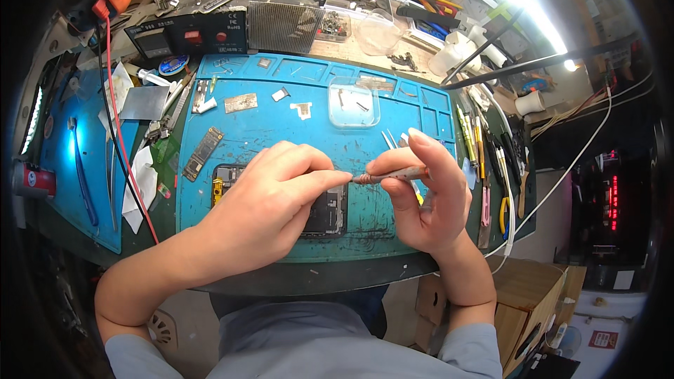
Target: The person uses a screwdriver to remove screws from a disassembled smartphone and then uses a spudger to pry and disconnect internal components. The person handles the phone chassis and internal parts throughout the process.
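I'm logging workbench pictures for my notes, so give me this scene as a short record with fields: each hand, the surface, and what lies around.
Right hand: holds a slim pen-like tool, its tip toward the left hand
Left hand: fingertips together at the tool's tip; anything pinched there is too small to tell
Device: opened phone, partly hidden by the left hand
Surface: blue mat
Also on mat: clear plastic tray; dark circuit board left of the phone
Behind mat: black box

The left hand, back upward, points right with fingertips pinched; the right hand turns its palm inward, fingers bent. Both elbows are bent.
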A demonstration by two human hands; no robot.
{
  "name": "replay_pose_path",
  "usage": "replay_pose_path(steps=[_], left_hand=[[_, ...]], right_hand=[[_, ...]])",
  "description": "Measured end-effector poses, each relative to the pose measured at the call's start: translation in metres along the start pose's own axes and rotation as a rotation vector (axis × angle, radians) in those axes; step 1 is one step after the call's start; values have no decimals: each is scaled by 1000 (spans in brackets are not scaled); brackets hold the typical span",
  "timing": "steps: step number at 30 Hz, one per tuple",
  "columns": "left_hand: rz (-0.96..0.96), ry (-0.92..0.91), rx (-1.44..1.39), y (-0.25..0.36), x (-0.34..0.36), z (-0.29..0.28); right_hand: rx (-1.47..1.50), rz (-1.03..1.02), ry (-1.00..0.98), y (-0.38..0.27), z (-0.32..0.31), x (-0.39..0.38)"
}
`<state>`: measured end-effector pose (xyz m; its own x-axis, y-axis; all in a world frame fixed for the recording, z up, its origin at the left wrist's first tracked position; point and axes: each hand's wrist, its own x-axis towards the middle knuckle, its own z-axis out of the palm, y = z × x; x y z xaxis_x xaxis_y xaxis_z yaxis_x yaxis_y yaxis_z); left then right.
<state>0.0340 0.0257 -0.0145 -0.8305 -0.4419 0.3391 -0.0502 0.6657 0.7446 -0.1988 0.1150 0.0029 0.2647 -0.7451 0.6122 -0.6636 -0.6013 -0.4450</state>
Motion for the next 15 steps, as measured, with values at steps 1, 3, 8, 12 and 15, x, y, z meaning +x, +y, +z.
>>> replay_pose_path(steps=[1, 3, 8, 12, 15], left_hand=[[5, -1, 10, 0, 0, 1], [23, -6, 20, -3, 1, 4], [20, -47, 50, -4, 0, 5], [15, -59, 57, -3, 0, 5], [11, -56, 61, -2, -1, 4]], right_hand=[[-1, -8, -1, 1, 1, 1], [3, -6, 42, 3, 4, 0], [1, 18, 106, 5, 12, -2], [-14, 19, 104, 6, 14, -2], [-17, 21, 108, 6, 15, -2]])
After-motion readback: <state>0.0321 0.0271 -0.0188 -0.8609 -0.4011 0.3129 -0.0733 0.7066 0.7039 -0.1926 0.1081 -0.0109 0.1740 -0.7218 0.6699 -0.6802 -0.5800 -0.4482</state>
